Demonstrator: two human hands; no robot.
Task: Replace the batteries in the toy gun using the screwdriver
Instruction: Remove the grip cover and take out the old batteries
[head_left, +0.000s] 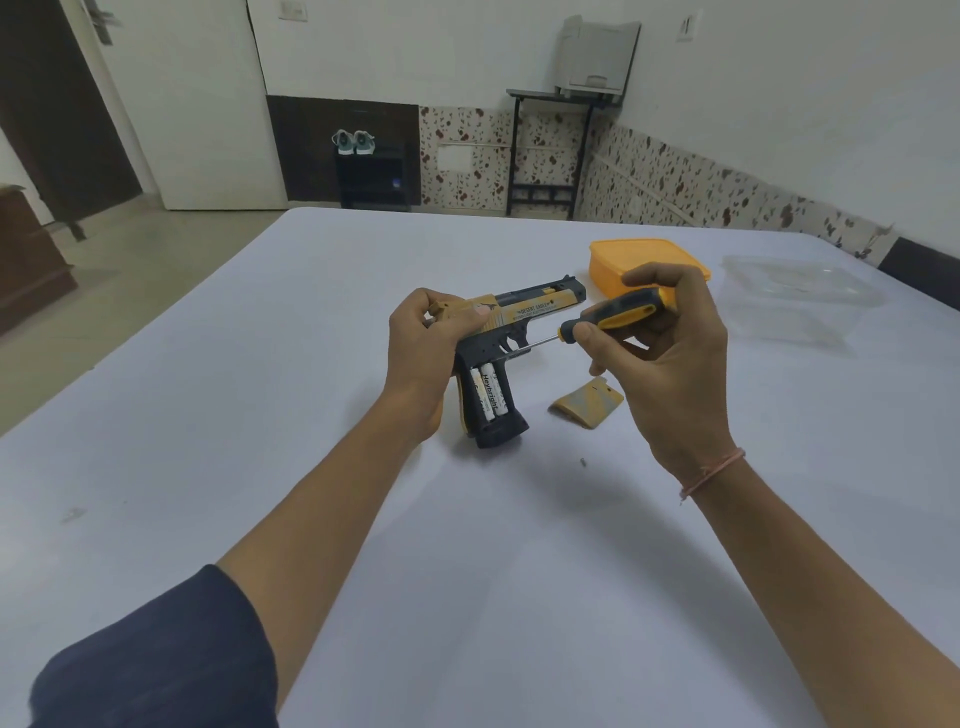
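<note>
Left grip (423, 343) clasps one toy gun (524, 312), two batteries (489, 391) below; right grip (670, 358) clasps one screwdriver (618, 314); one cover (587, 405) beneath.

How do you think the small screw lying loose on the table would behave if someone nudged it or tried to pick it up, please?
The screw is tiny beside the right hand, so it is probably very light and fiddly to pinch. On the smooth table a nudge would likely send it rolling or skidding. It may be easy to lose sight of.
</note>
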